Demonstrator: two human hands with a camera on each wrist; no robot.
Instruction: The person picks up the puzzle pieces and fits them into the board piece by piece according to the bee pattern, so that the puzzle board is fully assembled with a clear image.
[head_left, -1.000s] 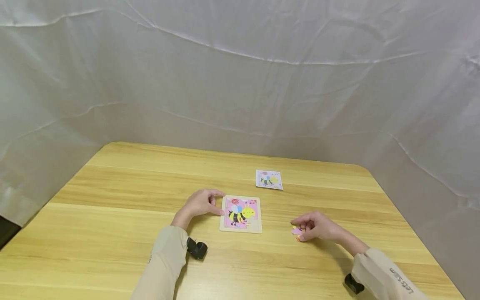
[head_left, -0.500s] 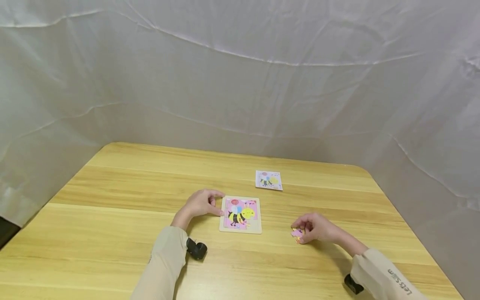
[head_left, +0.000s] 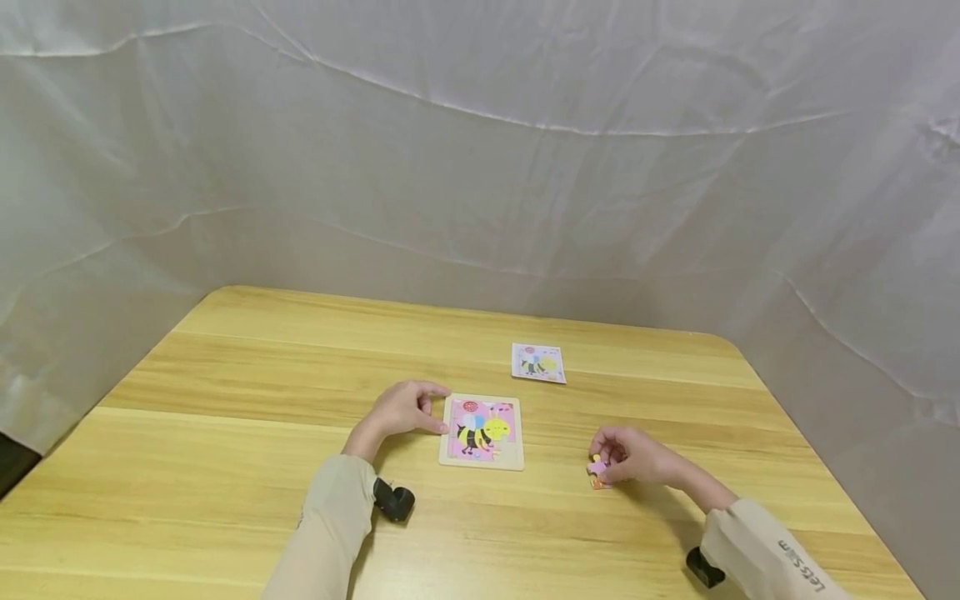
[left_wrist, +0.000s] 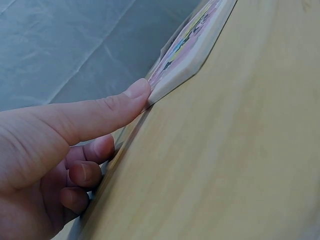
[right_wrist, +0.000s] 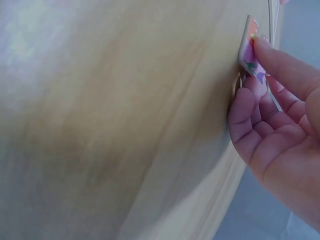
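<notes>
- Right hand (head_left: 633,457): fingers curled, pinching a puzzle piece (head_left: 597,471) that now stands tilted on edge on the table (head_left: 225,467) (a second ago it lay flatter), right of the puzzle board (head_left: 482,431); pickup seems under way
- Left hand (head_left: 401,407): unmoved, thumb tip pressed to the board's left edge, other fingers loosely curled, holding nothing

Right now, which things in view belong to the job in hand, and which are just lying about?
In use:
- puzzle board, its near-left corner touched by the left hand
- loose puzzle piece, pinched on edge against the table by the right hand

Lying about:
- picture card, flat beyond the board, untouched
</notes>
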